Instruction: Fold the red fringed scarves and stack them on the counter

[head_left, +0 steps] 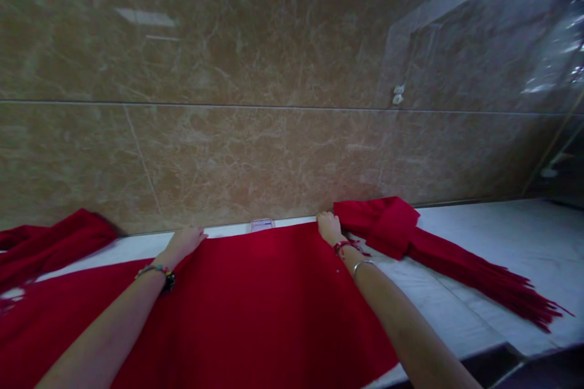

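Note:
A wide red cloth (255,304), likely a scarf, lies spread across the white countertop, its far edge running near the wall. My left hand (185,242) is closed at that far edge, left of the middle, with the fingertips partly hidden. At the right far corner, my right hand (329,228) has its fingers curled on the same cloth. Just beyond the right hand lies a knotted or folded red scarf (387,225), its fringed end stretching toward the right.
A bunched red cloth (68,240) lies at the far left. Between my hands, a phone (261,225) rests against the tiled wall (255,158). The white countertop (479,237) continues right, with a dark opening (493,364) at its near edge. A socket (398,95) is on the wall.

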A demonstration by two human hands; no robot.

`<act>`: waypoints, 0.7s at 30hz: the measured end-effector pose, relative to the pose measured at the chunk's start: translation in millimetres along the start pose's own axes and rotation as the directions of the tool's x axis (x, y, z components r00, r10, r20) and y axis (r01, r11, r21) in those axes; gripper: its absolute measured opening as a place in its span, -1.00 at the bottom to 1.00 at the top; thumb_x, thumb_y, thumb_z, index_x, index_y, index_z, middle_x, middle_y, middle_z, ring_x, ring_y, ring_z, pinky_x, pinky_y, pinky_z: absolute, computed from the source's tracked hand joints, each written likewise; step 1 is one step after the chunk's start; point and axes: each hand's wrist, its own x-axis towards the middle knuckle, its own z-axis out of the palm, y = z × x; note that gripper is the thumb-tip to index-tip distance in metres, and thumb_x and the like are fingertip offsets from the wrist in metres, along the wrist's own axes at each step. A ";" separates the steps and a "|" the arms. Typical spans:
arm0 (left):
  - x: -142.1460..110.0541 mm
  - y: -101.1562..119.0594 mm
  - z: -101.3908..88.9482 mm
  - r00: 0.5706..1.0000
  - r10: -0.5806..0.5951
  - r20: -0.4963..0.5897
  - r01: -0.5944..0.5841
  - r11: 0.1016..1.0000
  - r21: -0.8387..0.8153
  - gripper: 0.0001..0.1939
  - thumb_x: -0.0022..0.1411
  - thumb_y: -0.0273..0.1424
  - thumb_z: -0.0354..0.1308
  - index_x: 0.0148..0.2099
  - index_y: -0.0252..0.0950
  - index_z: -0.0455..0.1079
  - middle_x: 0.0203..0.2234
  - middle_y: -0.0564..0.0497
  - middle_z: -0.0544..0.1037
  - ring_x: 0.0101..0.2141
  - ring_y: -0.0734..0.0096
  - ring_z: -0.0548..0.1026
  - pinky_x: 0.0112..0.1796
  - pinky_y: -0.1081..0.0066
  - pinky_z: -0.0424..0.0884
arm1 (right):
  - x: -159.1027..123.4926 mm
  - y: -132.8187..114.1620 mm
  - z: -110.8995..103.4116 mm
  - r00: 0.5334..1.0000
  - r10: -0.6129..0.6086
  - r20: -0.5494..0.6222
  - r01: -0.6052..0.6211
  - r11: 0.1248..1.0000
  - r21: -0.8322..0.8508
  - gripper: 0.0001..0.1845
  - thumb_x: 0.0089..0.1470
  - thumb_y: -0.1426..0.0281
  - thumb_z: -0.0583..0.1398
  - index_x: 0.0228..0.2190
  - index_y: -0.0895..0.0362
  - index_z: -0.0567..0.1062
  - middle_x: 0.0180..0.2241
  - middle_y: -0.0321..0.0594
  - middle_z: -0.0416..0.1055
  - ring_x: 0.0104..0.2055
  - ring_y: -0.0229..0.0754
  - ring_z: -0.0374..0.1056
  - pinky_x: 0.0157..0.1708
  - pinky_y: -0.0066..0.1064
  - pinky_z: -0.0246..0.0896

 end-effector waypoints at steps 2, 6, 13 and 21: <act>-1.2 1.6 6.8 1.000 -0.015 0.001 0.015 1.000 0.024 -0.66 0.18 -0.37 -0.16 -0.31 -0.41 0.41 -0.31 -0.27 0.50 -0.28 0.19 0.46 -0.27 0.31 0.31 | -3.8 -5.6 8.1 0.999 -0.019 -0.038 0.019 1.000 -0.004 -0.62 0.07 0.61 -0.09 -0.14 0.25 0.40 -0.09 0.12 0.30 0.00 -0.04 0.17 -0.07 -0.23 0.05; -2.8 1.2 5.6 1.000 -0.015 -0.007 0.015 0.999 0.035 -0.66 0.20 -0.34 -0.17 -0.20 -0.38 0.38 -0.21 -0.25 0.47 -0.18 0.17 0.41 -0.22 0.28 0.30 | -21.4 -12.9 23.3 0.975 -0.213 -0.057 0.218 0.971 0.101 -0.59 0.11 0.45 -0.03 0.01 0.25 0.27 0.06 0.05 0.17 0.10 -0.10 0.05 0.05 -0.32 -0.05; -41.1 35.1 4.8 0.954 0.267 0.134 -0.245 0.956 -0.162 -0.40 0.21 -0.11 -0.23 0.17 -0.39 0.10 0.14 -0.22 0.14 0.13 0.21 0.10 0.06 0.28 0.06 | -63.0 5.9 36.8 0.904 -0.391 0.172 0.365 0.916 0.166 -0.47 0.17 0.18 -0.15 0.11 0.11 0.15 0.17 -0.10 0.03 0.19 -0.05 -0.09 0.11 -0.10 -0.18; -64.5 50.5 31.9 0.905 0.265 0.332 -0.233 0.963 -0.135 -0.37 0.22 -0.07 -0.30 0.27 -0.21 -0.22 0.24 -0.09 -0.24 0.20 0.13 -0.24 0.10 0.05 -0.15 | -72.7 21.4 37.4 0.931 -0.321 0.173 0.316 0.947 0.056 -0.47 0.16 0.16 -0.18 0.11 0.04 0.13 0.18 -0.16 0.00 0.20 -0.04 -0.10 0.09 -0.07 -0.13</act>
